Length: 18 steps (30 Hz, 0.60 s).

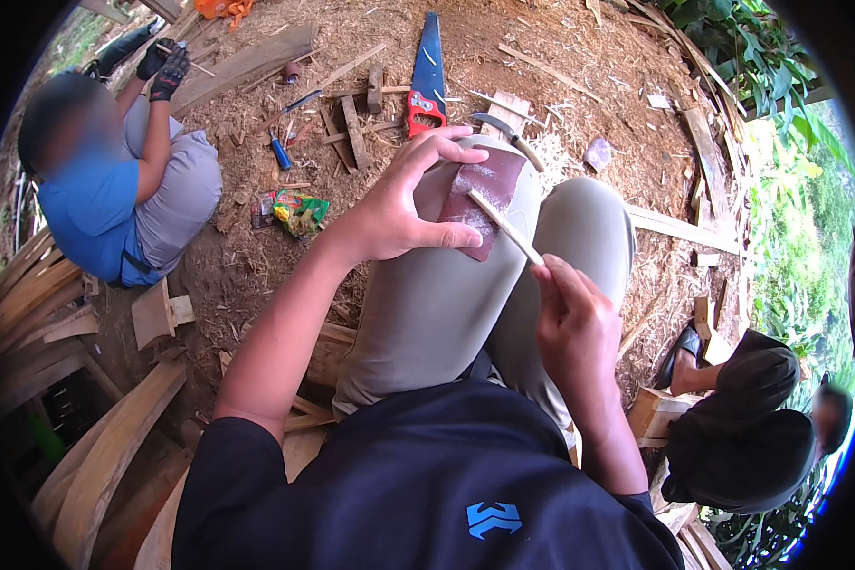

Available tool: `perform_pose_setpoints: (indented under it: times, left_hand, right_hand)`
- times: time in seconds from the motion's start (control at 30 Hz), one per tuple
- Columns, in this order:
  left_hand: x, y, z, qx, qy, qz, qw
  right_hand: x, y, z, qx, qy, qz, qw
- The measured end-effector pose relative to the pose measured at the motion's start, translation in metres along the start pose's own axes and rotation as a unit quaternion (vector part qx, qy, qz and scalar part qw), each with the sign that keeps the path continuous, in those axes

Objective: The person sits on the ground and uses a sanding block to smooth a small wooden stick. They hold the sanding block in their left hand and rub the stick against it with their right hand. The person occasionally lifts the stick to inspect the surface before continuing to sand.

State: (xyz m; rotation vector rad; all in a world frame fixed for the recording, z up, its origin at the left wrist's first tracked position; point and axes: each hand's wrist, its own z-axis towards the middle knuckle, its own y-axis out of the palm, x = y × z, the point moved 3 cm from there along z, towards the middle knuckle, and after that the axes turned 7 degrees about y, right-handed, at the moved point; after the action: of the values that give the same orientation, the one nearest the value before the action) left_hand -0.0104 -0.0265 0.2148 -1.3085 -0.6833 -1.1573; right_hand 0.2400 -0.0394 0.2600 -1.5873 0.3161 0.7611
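A worn, reddish-brown sheet of sandpaper [500,179], dusted with pale powder, lies over my bent left knee. My left hand [407,199] pins it there, thumb pressed on its near edge and fingers bent along its far left side. In my right hand [575,318] is a slim, pale wooden stick [513,232], gripped near its lower end between thumb and fingers. The stick slants up and left, its tip resting on the dusty middle of the sandpaper. Fingers of the right hand beyond the pinch are partly hidden.
Beyond my knees lie a handsaw [427,71] with a red handle and a curved sickle [503,133] on shavings. A blue-handled tool [280,152] and a colourful packet [299,211] are at left. One person [104,190] crouches left; another [741,427] sits right.
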Motion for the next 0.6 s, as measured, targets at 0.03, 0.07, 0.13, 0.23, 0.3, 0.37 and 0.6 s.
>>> perform_pose_setpoints:
  times: [0.03,0.07,0.13,0.23,0.3,0.37,0.6]
  left_hand:
    - [0.001,0.001,0.001,-0.003,0.008,0.002,1.000]
    - [0.000,0.001,-0.001,-0.006,0.011,0.005,1.000]
    - [-0.002,0.002,0.003,-0.009,0.004,0.012,1.000]
    - [0.001,0.001,0.003,-0.009,-0.013,-0.003,1.000]
    - [-0.001,0.001,0.003,-0.004,-0.022,-0.023,0.999]
    - [-0.002,0.002,0.002,-0.005,-0.010,-0.017,1.000]
    - [-0.002,0.002,0.006,-0.010,-0.015,-0.015,1.000]
  right_hand:
    - [0.008,0.002,-0.008,0.028,-0.029,-0.001,0.999]
    - [0.007,0.001,-0.010,0.025,-0.024,-0.024,0.999]
    - [0.001,-0.008,-0.011,0.019,-0.014,-0.069,0.997]
    - [-0.011,-0.005,-0.002,0.032,-0.041,-0.079,0.996]
    - [-0.014,-0.001,-0.001,0.045,-0.065,-0.069,0.994]
    - [-0.010,-0.002,-0.009,0.018,-0.049,-0.052,0.997]
    - [-0.013,-0.013,-0.001,0.010,-0.026,-0.044,0.999]
